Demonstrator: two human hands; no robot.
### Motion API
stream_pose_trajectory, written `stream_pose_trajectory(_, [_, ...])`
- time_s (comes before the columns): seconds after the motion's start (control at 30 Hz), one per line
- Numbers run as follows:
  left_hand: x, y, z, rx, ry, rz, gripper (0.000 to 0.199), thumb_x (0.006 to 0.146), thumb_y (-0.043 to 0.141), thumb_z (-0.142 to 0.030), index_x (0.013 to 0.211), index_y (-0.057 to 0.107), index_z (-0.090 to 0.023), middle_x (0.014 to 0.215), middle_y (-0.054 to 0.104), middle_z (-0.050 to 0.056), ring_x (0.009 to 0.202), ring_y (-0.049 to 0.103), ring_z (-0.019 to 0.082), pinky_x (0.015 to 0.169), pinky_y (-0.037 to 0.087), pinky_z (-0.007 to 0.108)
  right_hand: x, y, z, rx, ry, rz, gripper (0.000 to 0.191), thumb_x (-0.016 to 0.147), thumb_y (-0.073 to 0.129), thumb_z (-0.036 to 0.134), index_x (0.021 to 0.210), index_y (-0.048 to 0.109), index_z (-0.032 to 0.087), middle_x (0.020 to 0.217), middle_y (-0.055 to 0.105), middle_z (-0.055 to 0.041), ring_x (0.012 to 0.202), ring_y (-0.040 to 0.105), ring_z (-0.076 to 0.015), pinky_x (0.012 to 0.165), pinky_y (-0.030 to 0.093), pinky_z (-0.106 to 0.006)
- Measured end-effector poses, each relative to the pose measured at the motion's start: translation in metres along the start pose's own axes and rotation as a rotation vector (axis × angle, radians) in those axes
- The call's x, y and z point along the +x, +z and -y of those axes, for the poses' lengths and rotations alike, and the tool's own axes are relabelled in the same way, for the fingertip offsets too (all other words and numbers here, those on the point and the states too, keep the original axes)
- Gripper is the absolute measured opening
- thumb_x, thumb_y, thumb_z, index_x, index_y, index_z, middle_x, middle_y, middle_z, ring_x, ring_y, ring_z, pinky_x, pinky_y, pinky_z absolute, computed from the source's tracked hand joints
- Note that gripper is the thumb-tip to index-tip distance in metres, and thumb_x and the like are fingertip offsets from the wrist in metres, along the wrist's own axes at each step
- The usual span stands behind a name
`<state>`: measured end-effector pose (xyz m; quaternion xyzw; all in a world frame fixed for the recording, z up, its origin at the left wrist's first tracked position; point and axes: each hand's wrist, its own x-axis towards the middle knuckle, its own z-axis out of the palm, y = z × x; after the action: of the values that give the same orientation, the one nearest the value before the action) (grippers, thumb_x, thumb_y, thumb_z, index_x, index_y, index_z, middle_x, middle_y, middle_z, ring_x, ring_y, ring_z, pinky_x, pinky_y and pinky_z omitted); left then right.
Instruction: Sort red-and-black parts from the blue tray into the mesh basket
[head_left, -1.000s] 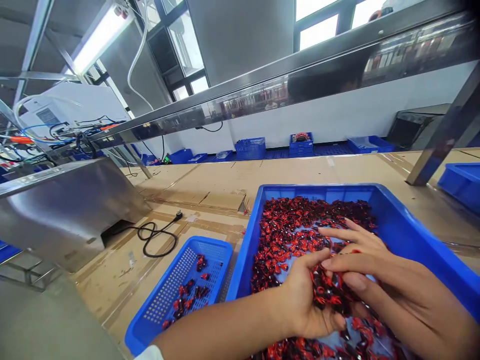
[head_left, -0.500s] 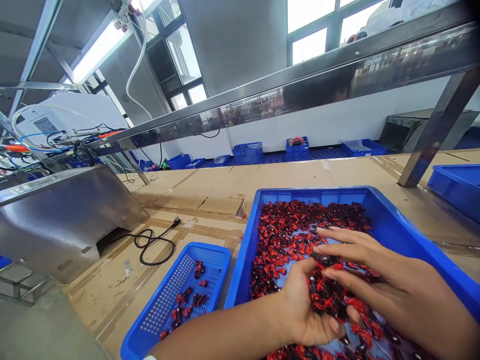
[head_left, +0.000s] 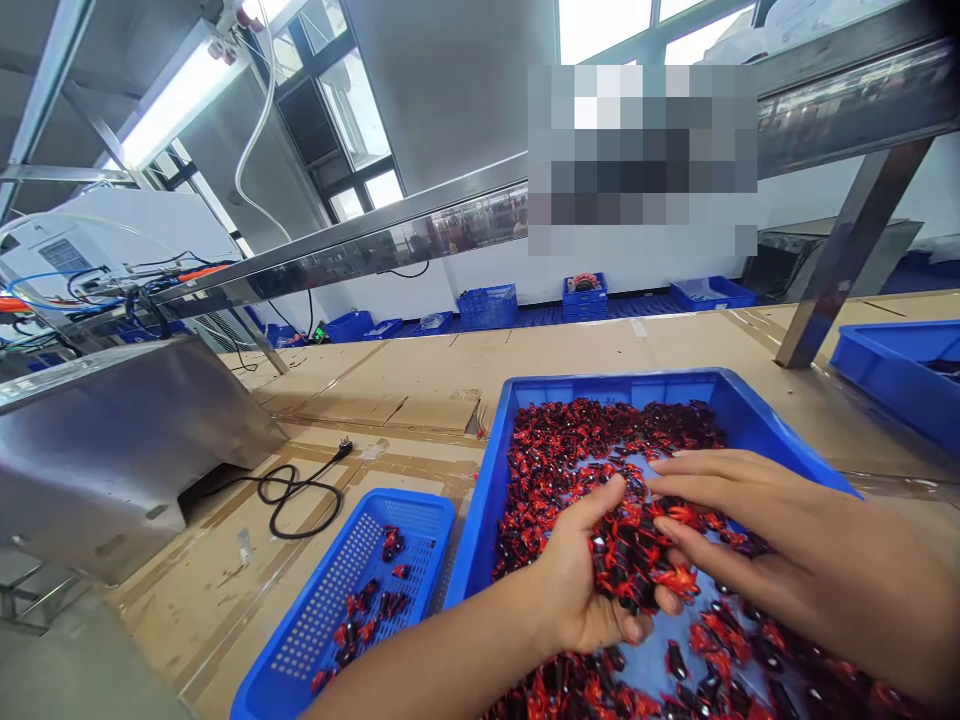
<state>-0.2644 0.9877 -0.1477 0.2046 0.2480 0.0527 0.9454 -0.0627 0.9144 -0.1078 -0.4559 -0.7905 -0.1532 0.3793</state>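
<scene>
My left hand (head_left: 574, 575) is cupped, palm up, around a heap of small red-and-black parts (head_left: 634, 560); their exact kind I cannot make out. My right hand (head_left: 795, 540) reaches in from the right, its thumb and fingertips at the top of that heap. A reddish part (head_left: 681, 512) sits between its thumb and forefinger. Both hands are over a large blue bin (head_left: 772, 425), where many more such parts lie spread over the bottom. Left of the bin, a smaller blue perforated basket (head_left: 300, 625) holds several of these parts.
Brown cardboard (head_left: 420, 375) covers the table. A black power cord (head_left: 300, 500) lies coiled near a sheet-metal housing (head_left: 127, 440) at the left. A metal post (head_left: 855, 250) stands behind the bin, and another blue bin (head_left: 892, 380) is at the far right.
My left hand has turned and its thumb has lifted away from the right fingertips, baring more of the heap. The dark part between the hands no longer shows there. The view has shifted slightly.
</scene>
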Motion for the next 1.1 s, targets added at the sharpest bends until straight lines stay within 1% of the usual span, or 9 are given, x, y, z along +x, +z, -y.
stream_pose_trajectory(0.1, [0.002, -0.002, 0.001, 0.011, 0.017, 0.050, 0.060, 0.091, 0.060, -0.072, 0.090, 0.069, -0.012, 0.075, 0.066, 0.005, 0.053, 0.066, 0.015, 0.033, 0.046, 0.022, 0.005, -0.002, 0.002, 0.090, 0.021, 0.005, 0.026, 0.107, 0.057, 0.050, 0.120, 0.073, 0.034, 0.111, 0.083, 0.0013, 0.093, 0.082, -0.0221, 0.079, 0.069, -0.033])
stream_pose_trajectory(0.2, [0.001, 0.001, 0.000, 0.004, 0.028, 0.126, 0.053, 0.077, 0.081, -0.063, 0.089, 0.068, -0.012, 0.074, 0.063, 0.001, 0.053, 0.064, 0.014, 0.033, 0.046, 0.022, 0.008, -0.002, 0.005, 0.173, 0.109, 0.011, 0.027, 0.105, 0.059, 0.054, 0.118, 0.075, 0.036, 0.106, 0.085, 0.0053, 0.082, 0.083, -0.0188, 0.067, 0.068, -0.025])
stream_pose_trajectory(0.33, [-0.004, 0.008, -0.002, -0.051, 0.037, 0.191, 0.050, 0.067, 0.092, -0.053, 0.084, 0.065, -0.015, 0.079, 0.064, 0.000, 0.052, 0.062, 0.013, 0.029, 0.040, 0.020, 0.009, 0.002, 0.010, 0.205, 0.192, -0.058, 0.029, 0.102, 0.064, 0.057, 0.115, 0.078, 0.035, 0.103, 0.085, 0.0057, 0.079, 0.083, -0.0186, 0.066, 0.068, -0.022])
stream_pose_trajectory(0.47, [-0.008, 0.012, -0.001, -0.088, 0.016, 0.209, 0.048, 0.069, 0.092, -0.052, 0.083, 0.063, -0.017, 0.078, 0.064, -0.001, 0.052, 0.061, 0.014, 0.028, 0.033, 0.021, 0.009, 0.005, 0.014, 0.240, 0.202, -0.128, 0.029, 0.102, 0.065, 0.057, 0.115, 0.077, 0.034, 0.103, 0.085, 0.0053, 0.080, 0.083, -0.0165, 0.073, 0.068, -0.020])
stream_pose_trajectory(0.57, [-0.008, 0.012, 0.000, -0.132, 0.016, 0.185, 0.047, 0.072, 0.089, -0.053, 0.083, 0.063, -0.016, 0.077, 0.062, -0.001, 0.053, 0.061, 0.013, 0.030, 0.027, 0.021, 0.008, 0.006, 0.015, 0.246, 0.221, -0.116, 0.028, 0.102, 0.064, 0.058, 0.116, 0.076, 0.035, 0.103, 0.085, 0.0059, 0.078, 0.083, -0.0151, 0.069, 0.067, -0.017])
stream_pose_trajectory(0.8, [-0.007, 0.011, 0.001, -0.117, 0.039, 0.154, 0.046, 0.071, 0.086, -0.052, 0.088, 0.065, -0.014, 0.078, 0.060, 0.000, 0.053, 0.060, 0.013, 0.031, 0.022, 0.021, 0.004, 0.006, 0.011, 0.189, 0.239, -0.122, 0.026, 0.102, 0.062, 0.060, 0.115, 0.074, 0.040, 0.102, 0.085, 0.0085, 0.077, 0.083, -0.0159, 0.067, 0.067, -0.020])
stream_pose_trajectory(0.93, [-0.007, 0.012, 0.001, -0.103, 0.036, 0.135, 0.045, 0.074, 0.079, -0.054, 0.087, 0.065, -0.013, 0.076, 0.058, 0.000, 0.052, 0.059, 0.013, 0.030, 0.020, 0.021, 0.003, 0.005, 0.012, 0.227, 0.244, -0.133, 0.024, 0.102, 0.064, 0.059, 0.114, 0.074, 0.041, 0.104, 0.085, 0.0088, 0.080, 0.083, -0.0162, 0.072, 0.068, -0.021])
stream_pose_trajectory(1.0, [-0.006, 0.010, 0.001, -0.110, 0.036, 0.116, 0.044, 0.077, 0.074, -0.055, 0.087, 0.065, -0.013, 0.076, 0.058, 0.000, 0.052, 0.059, 0.013, 0.030, 0.021, 0.021, 0.000, 0.006, 0.013, 0.278, 0.260, -0.135, 0.026, 0.101, 0.065, 0.059, 0.121, 0.072, 0.043, 0.105, 0.085, 0.0077, 0.084, 0.083, -0.0172, 0.075, 0.069, -0.022])
stream_pose_trajectory(1.1, [-0.004, 0.008, 0.000, -0.084, 0.034, 0.120, 0.046, 0.080, 0.070, -0.058, 0.085, 0.065, -0.013, 0.074, 0.057, 0.001, 0.052, 0.058, 0.013, 0.031, 0.023, 0.022, -0.007, 0.009, 0.012, 0.398, 0.301, -0.106, 0.048, 0.102, 0.068, 0.053, 0.147, 0.058, 0.045, 0.111, 0.085, 0.0043, 0.091, 0.083, -0.0205, 0.080, 0.071, -0.026])
